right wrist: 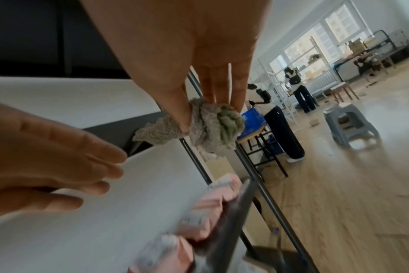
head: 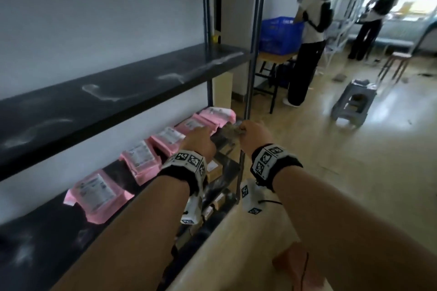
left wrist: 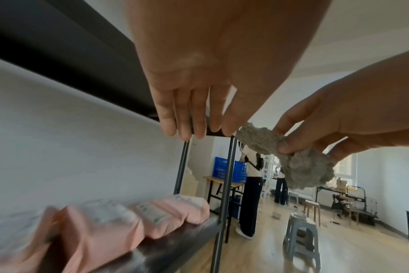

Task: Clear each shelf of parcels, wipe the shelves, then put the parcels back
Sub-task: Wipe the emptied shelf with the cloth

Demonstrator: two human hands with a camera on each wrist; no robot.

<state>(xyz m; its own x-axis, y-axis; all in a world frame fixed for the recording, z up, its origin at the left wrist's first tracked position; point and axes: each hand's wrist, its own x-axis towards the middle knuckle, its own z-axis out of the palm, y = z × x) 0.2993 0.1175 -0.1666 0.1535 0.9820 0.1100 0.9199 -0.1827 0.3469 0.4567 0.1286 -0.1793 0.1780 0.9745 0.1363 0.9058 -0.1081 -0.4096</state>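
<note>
Several pink parcels [head: 142, 158] with white labels lie in a row on the lower black shelf [head: 47, 241]. The upper black shelf [head: 99, 97] is bare, with pale streaks on it. My right hand [head: 251, 133] pinches a crumpled grey rag [head: 231, 130] between thumb and fingers, held in the air off the shelf's right end; the rag [right wrist: 213, 125] shows clearly in the right wrist view. My left hand [head: 199, 136] hovers with straight fingers [left wrist: 187, 120] over the parcels [left wrist: 152, 218], just left of the rag [left wrist: 299, 160], holding nothing.
Metal uprights [head: 254, 38] frame the rack's right end. Brown boxes [head: 214, 170] sit on a lower level. Two persons [head: 307, 38] stand beyond, near a blue crate [head: 279, 35] on a table. A grey plastic stool [head: 352, 104] stands on the wooden floor.
</note>
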